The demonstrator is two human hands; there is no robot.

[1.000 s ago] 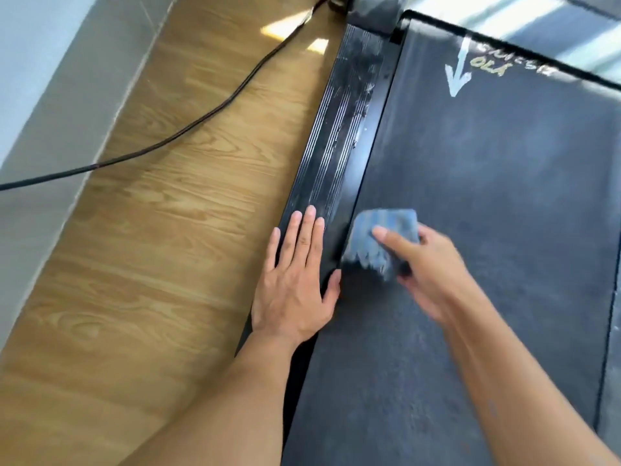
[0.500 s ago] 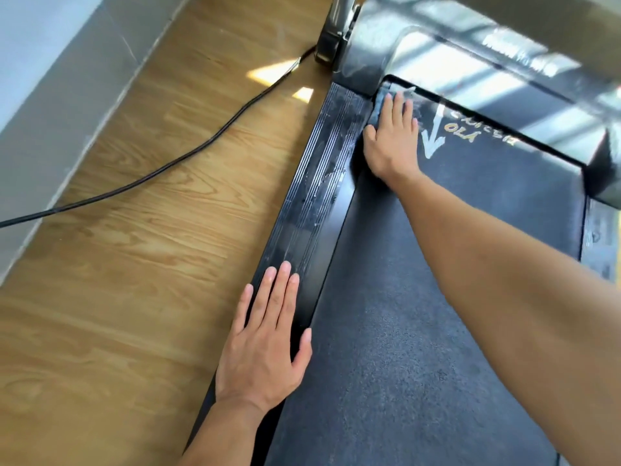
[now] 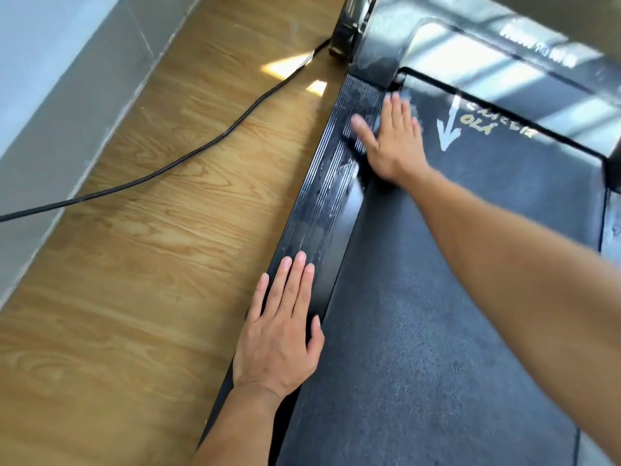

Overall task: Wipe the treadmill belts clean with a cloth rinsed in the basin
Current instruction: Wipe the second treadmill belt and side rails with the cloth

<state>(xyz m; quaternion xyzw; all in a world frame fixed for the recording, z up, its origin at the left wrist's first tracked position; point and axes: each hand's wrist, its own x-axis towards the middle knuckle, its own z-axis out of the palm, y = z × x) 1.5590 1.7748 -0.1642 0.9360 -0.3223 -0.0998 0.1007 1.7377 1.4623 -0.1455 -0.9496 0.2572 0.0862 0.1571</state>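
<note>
The dark grey treadmill belt [image 3: 437,297] fills the right of the head view, with a white arrow and yellow lettering [image 3: 448,129] at its far end. My right hand [image 3: 393,139] lies flat at the belt's far left corner, fingers straight, thumb spread over the ribbed black side rail [image 3: 322,210]. A blurred sliver of blue-grey cloth [image 3: 417,120] shows at the hand's edge; the rest is hidden beneath the palm. My left hand [image 3: 279,327] rests flat on the near part of the rail, fingers straight, thumb on the belt's edge.
A wooden floor [image 3: 134,280] runs along the left of the treadmill, crossed by a black cable [image 3: 168,169]. A grey wall base [image 3: 67,95] borders the floor. The glossy motor cover [image 3: 470,45] closes the far end of the belt. No basin is in view.
My right hand slid the cloth from beside my left hand up to the belt's far left corner, then drew back slightly, thumb spreading onto the rail. My left hand stayed on the rail.
</note>
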